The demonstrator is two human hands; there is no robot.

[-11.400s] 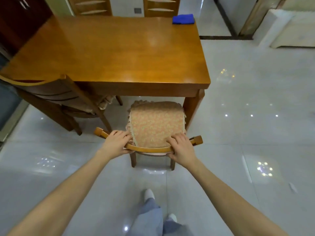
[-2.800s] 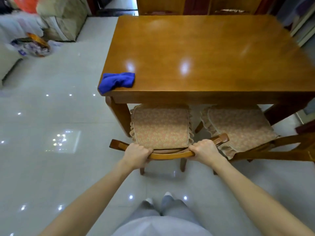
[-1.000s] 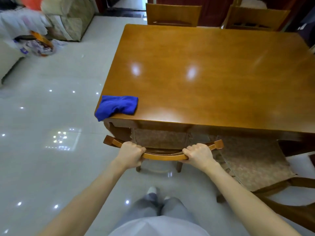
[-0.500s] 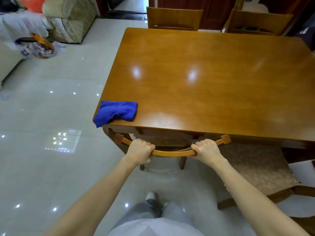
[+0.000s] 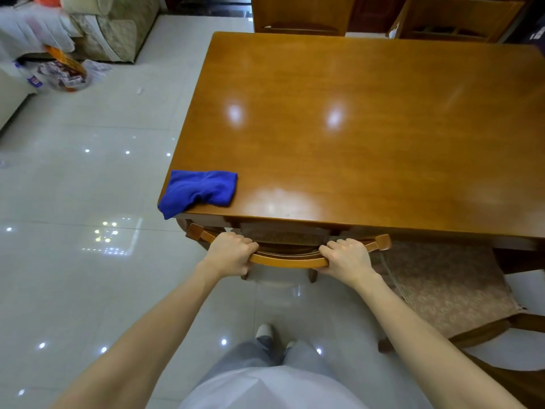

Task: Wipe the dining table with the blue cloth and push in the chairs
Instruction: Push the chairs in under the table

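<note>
left hand (image 5: 231,252) and right hand (image 5: 346,258) each curl tight round the chair's (image 5: 309,237) curved top rail (image 5: 289,260) at lower centre, seat mostly under the worktop (image 5: 368,128). stiff, probably heavy wood; grip the rail wide. the soft blue cloth (image 5: 200,190) lies on the worktop's lower left corner.

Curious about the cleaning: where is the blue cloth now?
In the head view, the crumpled blue cloth lies on the near left corner of the wooden dining table, beyond the left hand.
</note>
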